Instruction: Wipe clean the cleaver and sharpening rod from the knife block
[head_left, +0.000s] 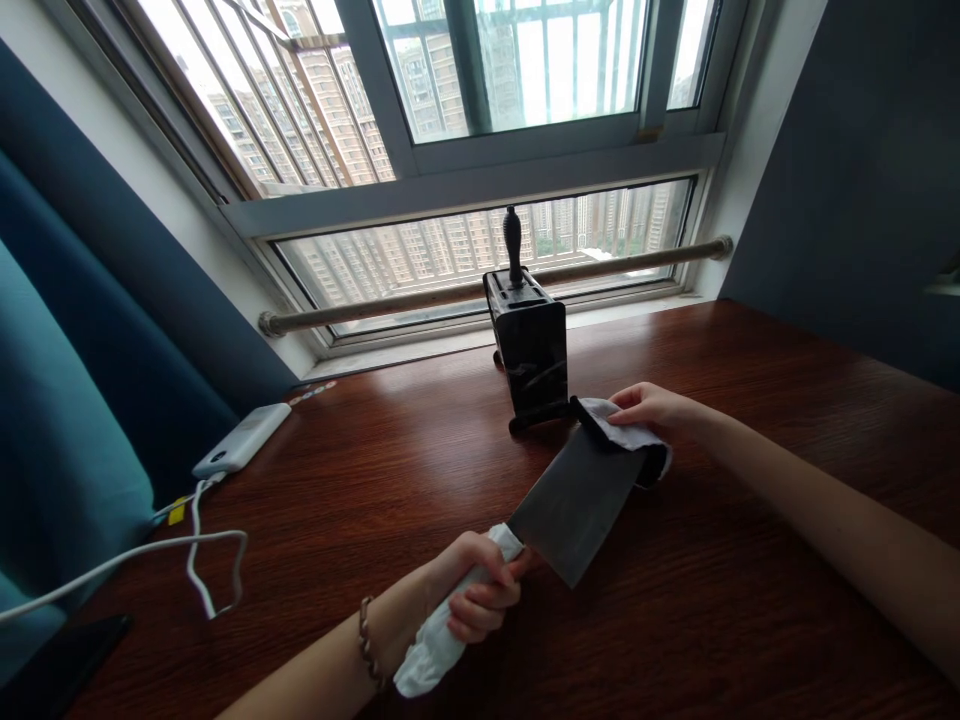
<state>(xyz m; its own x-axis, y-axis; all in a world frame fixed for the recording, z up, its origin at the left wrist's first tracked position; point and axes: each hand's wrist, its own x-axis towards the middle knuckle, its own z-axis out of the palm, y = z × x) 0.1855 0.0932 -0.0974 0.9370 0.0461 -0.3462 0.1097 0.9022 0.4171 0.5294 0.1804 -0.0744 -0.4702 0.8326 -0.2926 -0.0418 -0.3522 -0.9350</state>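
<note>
A cleaver (581,500) with a broad grey blade is held over the table, pointing away to the right. My left hand (484,590) is wrapped round its handle, which is covered in white paper or cloth (435,650). At the blade's far end, my right hand (649,405) pinches a cloth (626,430), pale on one side and dark on the other. The cloth is folded over the blade's tip edge and hides it. Just beyond stands a black knife block (534,350), with one black-handled tool (512,245) upright in its slot.
The reddish-brown wooden table (360,440) reaches to the window (525,80). A metal rail (420,300) crosses behind the block. On the left lie a white power bank (241,440), its white cable (199,560) and a dark flat object (67,660), beside a blue curtain (67,400).
</note>
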